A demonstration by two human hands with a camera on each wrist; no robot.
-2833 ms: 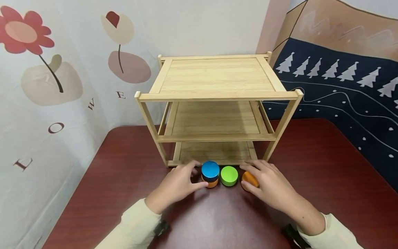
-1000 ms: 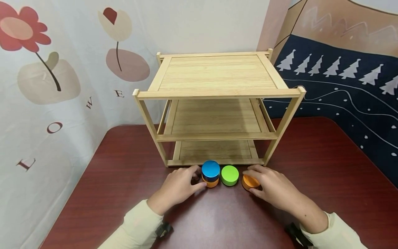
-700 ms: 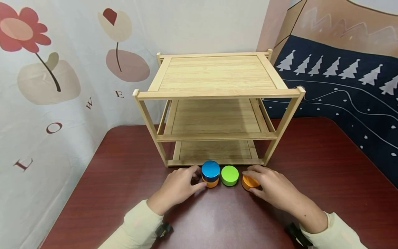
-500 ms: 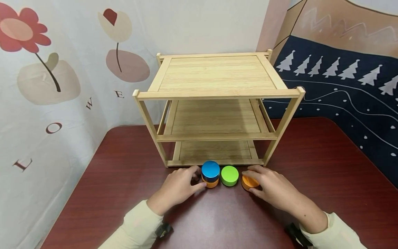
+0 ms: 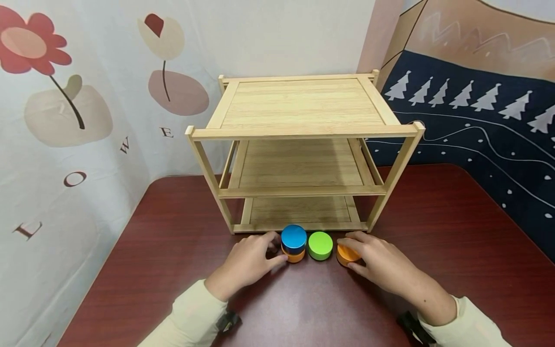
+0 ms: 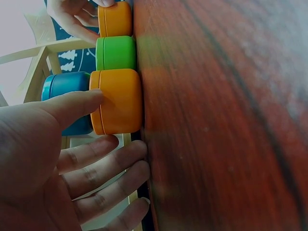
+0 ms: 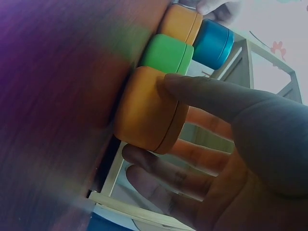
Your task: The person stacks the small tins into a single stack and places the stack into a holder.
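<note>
My left hand [image 5: 244, 262] is beside a stack of two lidded jars, its thumb at the lower orange jar [image 6: 120, 101] and its fingers loosely spread. On that jar sits a blue jar [image 5: 294, 237]. A green jar [image 5: 320, 246] stands just right of the stack. Farther right, my right hand [image 5: 383, 260] holds another orange jar [image 7: 147, 108] on the table, thumb on the near side and index finger on the far side. That finger's contact is partly hidden behind the jar.
A light wooden shelf rack [image 5: 303, 132] with three tiers stands right behind the jars. The table [image 5: 173, 207] has a dark red-brown top. Printed cloths, one with flowers [image 5: 26, 43] and one with white trees [image 5: 461, 94], hang behind.
Since the earliest frame, my right hand has drawn back slightly to the right and lowered its thumb to the orange jar's side. The jars stay put, and the last second shows hardly any motion.
</note>
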